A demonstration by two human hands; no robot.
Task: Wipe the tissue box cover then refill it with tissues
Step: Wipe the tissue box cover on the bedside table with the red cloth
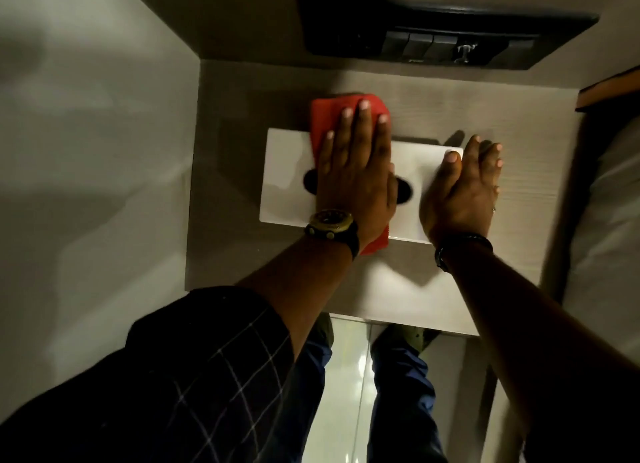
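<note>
A white rectangular tissue box cover [287,171] lies flat on a small bedside table [491,116], its dark oval slot partly hidden under my left hand. My left hand [353,171] presses flat on a red cloth [332,116] spread over the middle of the cover; the cloth sticks out past the far edge and below my wrist. My right hand [464,189] grips the right end of the cover, thumb on top and fingers down its side. No tissues are visible.
A black switch panel [446,36] is set in the wall behind the table. A wall runs along the left. A bed with pale sheets [609,199] lies on the right. A glossy floor and my feet show below the table's front edge.
</note>
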